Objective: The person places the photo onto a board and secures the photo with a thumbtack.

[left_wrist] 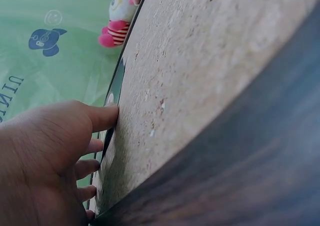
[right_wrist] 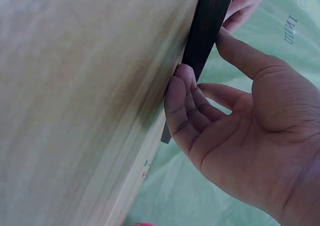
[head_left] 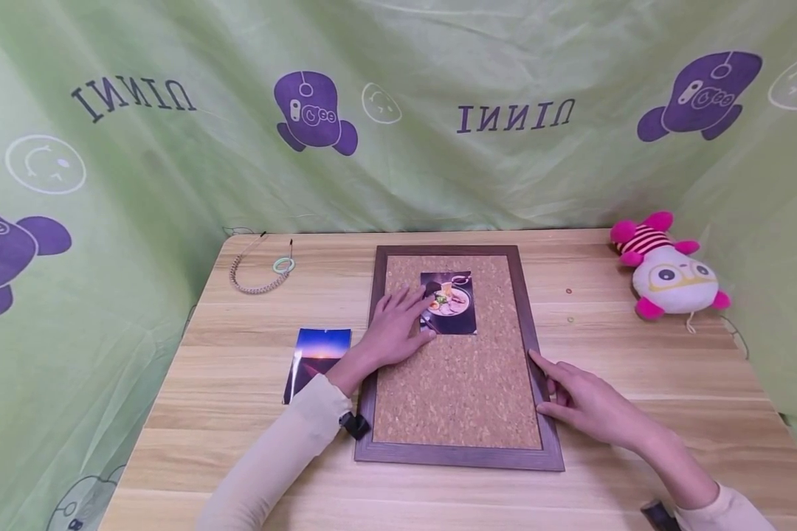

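A corkboard (head_left: 458, 398) in a dark wooden frame lies flat on the table. On its upper part is a photo of a bowl of noodles (head_left: 458, 313). My left hand (head_left: 393, 328) rests with spread fingers on the photo's left side and the cork beside it; the left wrist view shows the thumb (left_wrist: 104, 117) reaching over the photo's edge. At the board's right side, my right hand (head_left: 591, 404) grips the frame. In the right wrist view, its bent fingers (right_wrist: 176, 98) lie against the frame's side (right_wrist: 207, 28) while the thumb touches the top.
Left of the board lies a sunset photo (head_left: 322, 346), partly behind my left forearm. A chain-like band (head_left: 255, 289) with a pale green ring (head_left: 283, 265) is at the back left. A plush toy (head_left: 671, 276) lies back right, and two tiny rings (head_left: 569, 291) sit right of the board.
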### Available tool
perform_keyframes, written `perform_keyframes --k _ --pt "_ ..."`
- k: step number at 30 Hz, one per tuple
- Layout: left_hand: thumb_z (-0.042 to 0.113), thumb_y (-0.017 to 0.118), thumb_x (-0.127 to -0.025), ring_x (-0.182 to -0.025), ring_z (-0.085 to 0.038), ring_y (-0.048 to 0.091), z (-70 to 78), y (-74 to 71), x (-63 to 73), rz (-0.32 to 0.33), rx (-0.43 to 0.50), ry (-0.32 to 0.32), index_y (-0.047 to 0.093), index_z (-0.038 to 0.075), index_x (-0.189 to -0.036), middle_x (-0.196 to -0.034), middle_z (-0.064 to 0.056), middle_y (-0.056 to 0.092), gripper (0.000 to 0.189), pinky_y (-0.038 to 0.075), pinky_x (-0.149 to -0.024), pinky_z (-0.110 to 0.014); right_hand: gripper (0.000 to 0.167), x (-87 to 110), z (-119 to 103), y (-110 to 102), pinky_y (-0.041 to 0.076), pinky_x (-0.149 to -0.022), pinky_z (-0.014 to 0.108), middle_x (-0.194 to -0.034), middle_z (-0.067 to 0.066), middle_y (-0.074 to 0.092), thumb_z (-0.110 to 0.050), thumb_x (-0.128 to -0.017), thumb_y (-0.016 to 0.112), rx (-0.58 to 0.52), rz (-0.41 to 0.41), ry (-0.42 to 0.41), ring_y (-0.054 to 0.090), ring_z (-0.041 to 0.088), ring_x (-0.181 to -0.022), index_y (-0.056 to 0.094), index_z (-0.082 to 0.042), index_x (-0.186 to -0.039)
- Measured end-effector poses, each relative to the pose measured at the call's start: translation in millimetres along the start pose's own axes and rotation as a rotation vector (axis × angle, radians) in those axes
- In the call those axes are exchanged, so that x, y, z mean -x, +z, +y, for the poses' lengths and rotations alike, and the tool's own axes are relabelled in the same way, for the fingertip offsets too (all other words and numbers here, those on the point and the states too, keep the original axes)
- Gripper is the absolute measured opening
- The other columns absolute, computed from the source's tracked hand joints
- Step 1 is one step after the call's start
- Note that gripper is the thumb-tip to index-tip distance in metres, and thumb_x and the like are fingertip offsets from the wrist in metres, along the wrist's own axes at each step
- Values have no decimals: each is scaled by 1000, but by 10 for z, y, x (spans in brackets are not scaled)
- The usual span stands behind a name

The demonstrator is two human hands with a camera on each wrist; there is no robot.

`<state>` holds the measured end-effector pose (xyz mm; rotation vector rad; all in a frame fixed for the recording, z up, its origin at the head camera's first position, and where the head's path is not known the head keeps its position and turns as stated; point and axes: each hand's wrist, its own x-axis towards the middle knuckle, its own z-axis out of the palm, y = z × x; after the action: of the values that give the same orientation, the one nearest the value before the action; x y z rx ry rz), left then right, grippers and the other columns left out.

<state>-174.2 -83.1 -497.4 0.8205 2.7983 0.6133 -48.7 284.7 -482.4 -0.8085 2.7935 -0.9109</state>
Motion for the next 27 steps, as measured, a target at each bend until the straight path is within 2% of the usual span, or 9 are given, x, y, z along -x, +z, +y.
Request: perform_keyframes --k 5,12,18,24,27 --pt "42 66 -110 -168 -43 23 -13 -2 -14 31 4 9 45 12 -170 -180 -14 33 70 20 -133 -67 82 -2 -10 0 46 -64 23 -91 -12 53 -14 -92 90 -1 -4 5 48 -3 -77 49 12 -159" --pt "42 66 -109 -167 -44 25 -15 -17 -22 33 -17 20 47 14 -170 -180 -13 35 70 21 -132 -67 83 -8 -15 -10 46 -64 23 -92 -11 53 -15 -93 90 -7 -23 33 48 -3 -77 48 11 -160" --pt "43 67 -108 -167 -43 25 -18 -19 -24 33 -17 8 48 15 -169 -180 -12 36 70 21 -133 -67 82 -15 -23 -24 44 -63 23 -92 -12 53 -18 -95 89 14 -30 15 47 -4 -77 49 10 -161" --pt "45 68 -107 -167 -42 26 -24 -17 -39 37 -17 -2 49 16 -169 -179 -11 36 71 21 -133 -65 77 -59 -23 -151 52 -66 28 -90 -15 60 -25 -96 88 138 38 68 50 -5 -74 55 2 -160" --pt "47 69 -106 -167 -40 26 -38 -4 -46 40 -10 -3 49 17 -169 -180 -9 36 72 21 -133 -64 68 -118 6 -249 58 -67 30 -92 -12 68 -19 -96 88 127 95 110 58 -2 -75 60 2 -154"
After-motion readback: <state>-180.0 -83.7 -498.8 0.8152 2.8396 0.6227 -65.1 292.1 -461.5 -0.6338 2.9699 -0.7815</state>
